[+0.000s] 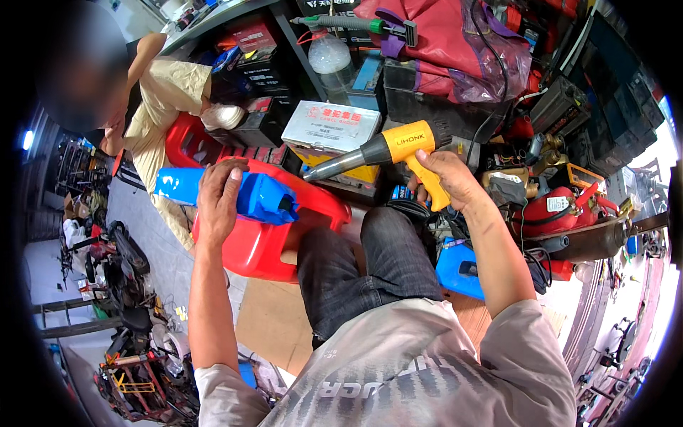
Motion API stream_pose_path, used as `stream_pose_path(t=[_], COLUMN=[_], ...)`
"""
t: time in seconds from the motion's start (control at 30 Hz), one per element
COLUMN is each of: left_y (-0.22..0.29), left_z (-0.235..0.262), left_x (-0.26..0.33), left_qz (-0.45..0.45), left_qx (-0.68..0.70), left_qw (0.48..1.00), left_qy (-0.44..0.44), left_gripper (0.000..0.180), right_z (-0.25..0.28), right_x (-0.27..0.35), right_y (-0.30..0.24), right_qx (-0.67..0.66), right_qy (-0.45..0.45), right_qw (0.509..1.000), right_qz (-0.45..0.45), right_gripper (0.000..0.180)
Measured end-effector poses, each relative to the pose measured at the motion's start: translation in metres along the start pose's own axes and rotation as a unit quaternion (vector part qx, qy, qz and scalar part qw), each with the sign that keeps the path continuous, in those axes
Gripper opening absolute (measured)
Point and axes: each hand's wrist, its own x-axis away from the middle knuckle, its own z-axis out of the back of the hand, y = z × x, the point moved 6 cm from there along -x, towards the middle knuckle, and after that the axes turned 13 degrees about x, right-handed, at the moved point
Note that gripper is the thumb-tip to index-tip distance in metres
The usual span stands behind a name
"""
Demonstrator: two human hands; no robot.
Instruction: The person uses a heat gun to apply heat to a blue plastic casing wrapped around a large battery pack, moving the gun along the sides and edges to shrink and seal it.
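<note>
My left hand (pixel 222 193) is closed over a long block wrapped in glossy blue film (pixel 265 198), whose right end is loose and crumpled. The block lies level above a red plastic stool (pixel 257 249). My right hand (pixel 452 179) grips the handle of a yellow heat gun (pixel 409 142) with a long metal nozzle. That nozzle points left and slightly down, its tip a short gap from the crumpled end of the film. What the film wraps is hidden.
A white and yellow battery box (pixel 331 129) stands just beyond the nozzle. At the far left sits another person (pixel 171 89) in beige clothes. On the right are a red fire extinguisher (pixel 551 210), a blue plastic case (pixel 459 269) and tangled cables. A spray bottle (pixel 329 57) stands behind.
</note>
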Motion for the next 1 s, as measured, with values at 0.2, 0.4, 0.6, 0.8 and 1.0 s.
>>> stream_pose_path(t=[0.2, 0.4, 0.6, 0.8, 1.0], left_y=[0.002, 0.001, 0.01, 0.01, 0.013], left_z=[-0.003, -0.003, -0.005, -0.004, -0.005], left_x=[-0.001, -0.002, -0.006, -0.005, -0.009], left_qz=[-0.008, 0.002, -0.006, -0.012, -0.021], left_qx=[-0.017, -0.012, -0.035, -0.039, -0.05], left_qw=[1.0, 1.0, 0.999, 0.999, 0.998], left_qy=[0.001, 0.0, -0.002, -0.007, -0.023], left_gripper=[0.032, 0.032, 0.03, 0.03, 0.031], right_z=[-0.001, -0.003, -0.006, -0.014, -0.019], right_x=[0.002, 0.005, 0.012, 0.022, 0.037], right_y=[0.017, 0.023, 0.032, 0.039, 0.045], right_qx=[-0.027, -0.033, -0.028, -0.013, 0.033], right_qy=[0.008, 0.007, 0.012, 0.018, 0.049], right_qw=[1.0, 0.999, 0.999, 1.0, 0.998], right_qz=[0.0, -0.007, -0.014, -0.021, -0.005], right_gripper=[0.053, 0.056, 0.059, 0.058, 0.055])
